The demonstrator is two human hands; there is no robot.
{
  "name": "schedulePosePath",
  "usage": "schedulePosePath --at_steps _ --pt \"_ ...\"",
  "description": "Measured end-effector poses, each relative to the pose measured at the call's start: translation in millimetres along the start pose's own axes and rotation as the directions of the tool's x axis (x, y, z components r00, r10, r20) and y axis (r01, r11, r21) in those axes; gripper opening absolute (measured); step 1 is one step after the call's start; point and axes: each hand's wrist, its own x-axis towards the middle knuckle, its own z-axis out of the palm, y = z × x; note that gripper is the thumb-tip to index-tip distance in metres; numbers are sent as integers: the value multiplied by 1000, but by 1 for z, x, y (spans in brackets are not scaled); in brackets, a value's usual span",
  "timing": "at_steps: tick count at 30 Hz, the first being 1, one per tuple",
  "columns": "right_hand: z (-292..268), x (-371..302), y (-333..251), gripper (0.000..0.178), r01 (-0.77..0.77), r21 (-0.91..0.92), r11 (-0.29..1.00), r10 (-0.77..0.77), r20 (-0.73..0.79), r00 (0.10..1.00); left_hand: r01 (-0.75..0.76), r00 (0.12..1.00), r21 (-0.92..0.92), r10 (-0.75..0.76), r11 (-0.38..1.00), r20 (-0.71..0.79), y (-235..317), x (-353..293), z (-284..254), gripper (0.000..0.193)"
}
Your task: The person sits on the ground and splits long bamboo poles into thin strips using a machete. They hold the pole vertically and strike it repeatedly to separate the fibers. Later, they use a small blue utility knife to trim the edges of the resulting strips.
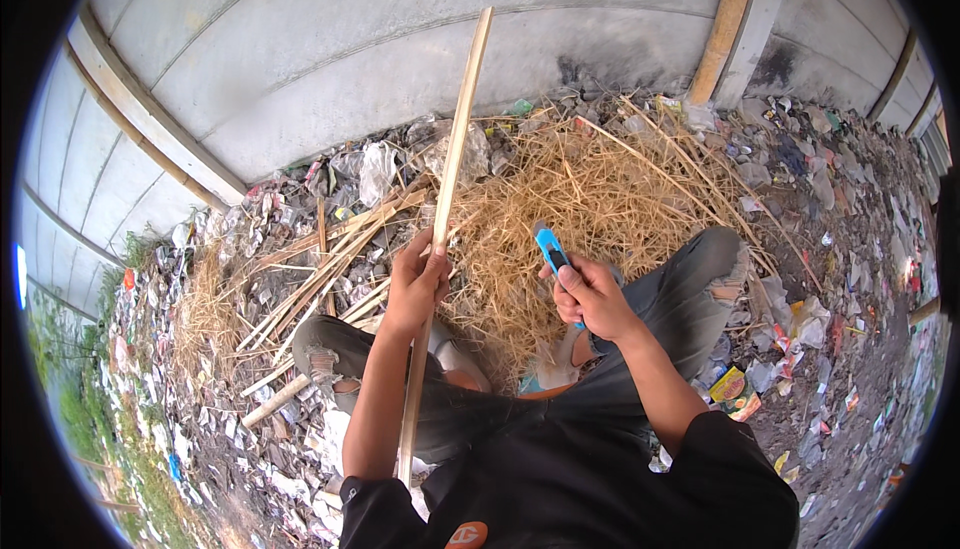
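My left hand point(418, 284) is closed around a long, pale strip of split bamboo point(456, 149). The strip stands steeply, its upper end in front of the grey wall and its lower end beside my left forearm. In my right hand point(592, 299) is a blue utility knife point(550, 247), gripped with its head pointing up and slightly left; how far the blade is out is too small to tell. The knife and the strip are apart. Below and beyond both hands lies a heap of thin straw-coloured shavings point(560, 199) between my bent knees.
Several bamboo strips point(320, 274) lie in a pile at left, with a thicker pole piece point(277, 402) near my knee. Long thin strips point(690, 169) lean across the heap's right side. Mixed litter point(800, 329) covers the ground. A grey panel wall point(400, 49) with posts point(728, 24) rises beyond.
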Motion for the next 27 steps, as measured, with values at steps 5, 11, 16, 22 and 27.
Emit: schedulePosePath --at_steps 5,11,16,22,27 --pt "-3 5 8 35 -18 36 999 18 0 1000 53 997 -43 -50 998 60 -35 28 -13 28" --pt "-7 3 11 42 -91 47 995 93 -41 995 232 972 -86 -227 969 60 -83 36 -19 27" --pt "-11 4 19 45 -148 11 989 149 -104 983 224 972 -104 -214 969 102 -76 30 -9 17" --pt "-2 8 25 41 -169 -2 986 168 -115 979 235 970 -125 -226 964 84 -75 29 -11 26" --pt "2 12 30 37 -148 33 988 151 -98 984 244 969 -111 -237 964 69 -77 29 -11 28"
